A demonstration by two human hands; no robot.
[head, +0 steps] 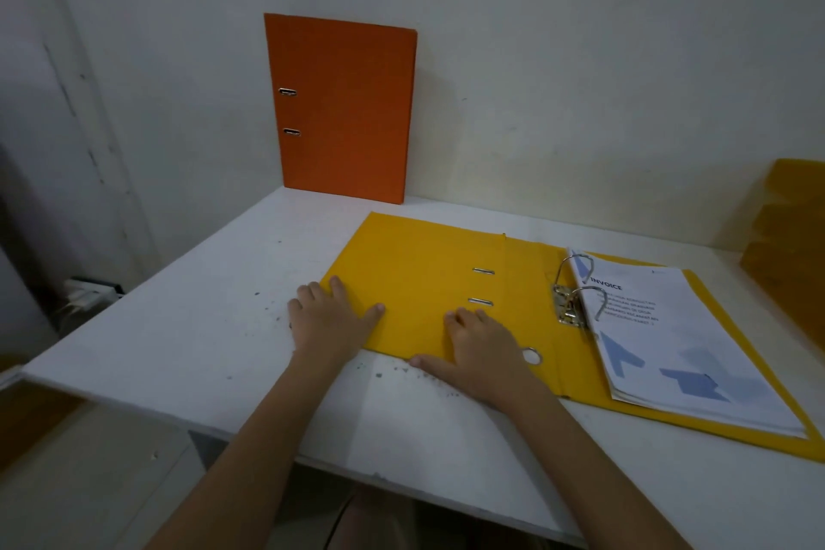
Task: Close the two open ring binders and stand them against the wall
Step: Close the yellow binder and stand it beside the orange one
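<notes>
Both my hands lie flat, fingers spread, gripping nothing: left hand (330, 317) on the outer corner of the yellow binder's (428, 281) open cover, right hand (480, 348) nearer its spine, which runs away from me just right of it. Cover must swing right over the invoice pages (683, 335).

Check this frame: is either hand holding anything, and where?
Nothing is gripped. Left hand and right hand lie flat, fingers spread, on the yellow binder's open left cover, near its front edge.

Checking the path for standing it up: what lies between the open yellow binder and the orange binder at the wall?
Nothing; in the head view only a bare strip of white table separates the yellow binder from the orange binder.
</notes>
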